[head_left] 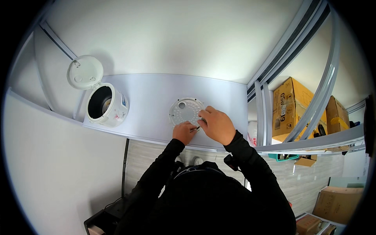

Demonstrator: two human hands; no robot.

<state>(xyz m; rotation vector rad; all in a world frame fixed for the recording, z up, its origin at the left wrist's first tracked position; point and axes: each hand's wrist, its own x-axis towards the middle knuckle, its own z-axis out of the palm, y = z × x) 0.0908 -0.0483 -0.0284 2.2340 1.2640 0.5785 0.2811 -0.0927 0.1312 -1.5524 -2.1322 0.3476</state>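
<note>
A round, pale plate full of small holes [189, 111], like a rice cooker's inner lid, lies on the white tabletop [149, 105]. One larger dark round spot shows near its upper left. My left hand [184, 132] is at the plate's near edge, its fingers closed around a small, thin dark piece [194, 129] too small to name. Against the plate's right edge, my right hand [217, 124] has thumb and forefinger bent together. What they pinch, if anything, is hidden. At the table's left end stands a white rice cooker [118, 107], its lid [85, 72] swung up.
A white wall [176, 39] rises behind the table. Grey metal frame posts [263, 113] stand at its right end. Beyond them are a yellow-brown carton [288, 109] and a smaller cardboard box [337, 113] on a shelf. A teal tray [282, 157] sits lower down.
</note>
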